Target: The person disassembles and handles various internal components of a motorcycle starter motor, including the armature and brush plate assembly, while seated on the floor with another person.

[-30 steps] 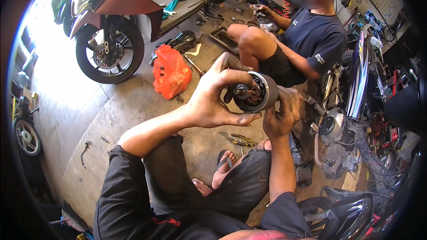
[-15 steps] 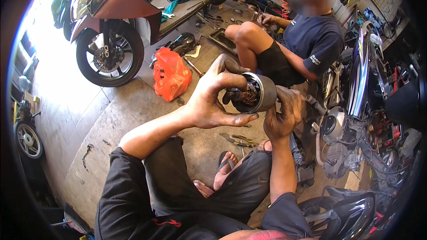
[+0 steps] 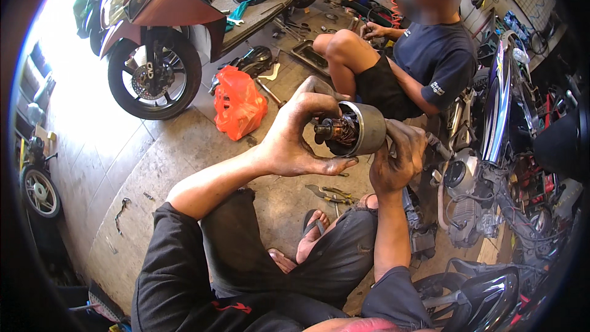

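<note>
Between my hands is an electric motor: a dull grey metal can [image 3: 371, 129], tilted with its open end toward the left. Inside that opening sits a copper-wound armature [image 3: 344, 131], its dark shaft end poking out to the left. My left hand [image 3: 302, 124] curls about the rim, index finger bent at the top edge and thumb stretched along below. Its other fingertips are hidden behind the can. My right hand [image 3: 398, 155] grips the closed end from the right and below, with blackened fingers. Pliers [image 3: 332, 194] lie on the floor beneath, near my feet.
Across from me a person [image 3: 424, 55] sits low with bent knees. An orange-red plastic bag [image 3: 238, 103] lies on the floor beside a scooter's front wheel [image 3: 153, 74]. Dismantled motorcycle parts [image 3: 464, 178] crowd my right side. A shallow tray [image 3: 309, 54] lies farther off.
The can has turned and shifted slightly to the right, so more of the armature and its shaft end shows. My right hand has moved a little right with it.
</note>
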`<move>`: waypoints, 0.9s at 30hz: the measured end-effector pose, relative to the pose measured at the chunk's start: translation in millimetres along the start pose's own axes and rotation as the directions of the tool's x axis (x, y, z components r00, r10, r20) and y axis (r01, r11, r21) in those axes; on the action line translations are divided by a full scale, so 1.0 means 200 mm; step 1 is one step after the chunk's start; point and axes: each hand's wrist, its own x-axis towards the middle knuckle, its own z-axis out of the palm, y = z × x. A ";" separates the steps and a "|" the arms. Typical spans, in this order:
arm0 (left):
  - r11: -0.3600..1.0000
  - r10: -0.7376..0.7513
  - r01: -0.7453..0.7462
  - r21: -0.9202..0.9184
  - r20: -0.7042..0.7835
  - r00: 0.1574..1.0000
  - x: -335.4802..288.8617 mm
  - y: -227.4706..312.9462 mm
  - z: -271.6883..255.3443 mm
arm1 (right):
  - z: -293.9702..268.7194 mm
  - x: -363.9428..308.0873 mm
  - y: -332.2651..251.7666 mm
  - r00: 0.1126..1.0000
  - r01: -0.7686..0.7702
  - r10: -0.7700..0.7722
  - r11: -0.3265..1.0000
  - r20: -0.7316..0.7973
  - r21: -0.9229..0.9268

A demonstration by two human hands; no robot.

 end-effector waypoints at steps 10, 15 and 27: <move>0.961 -0.238 0.240 -0.140 0.029 0.971 -0.02 0.01 -0.01 | 0.00 -0.01 0.02 1.000 0.021 -0.022 1.000 -0.004 -0.012; 0.663 -0.584 0.515 -0.544 0.055 0.810 0.00 0.02 0.00 | -0.01 -0.01 0.00 0.999 0.039 -0.039 0.999 -0.023 0.008; 0.301 -0.741 0.497 -0.814 0.129 0.659 -0.04 -0.08 0.06 | -0.01 0.00 -0.03 0.998 0.063 -0.063 0.984 -0.003 0.166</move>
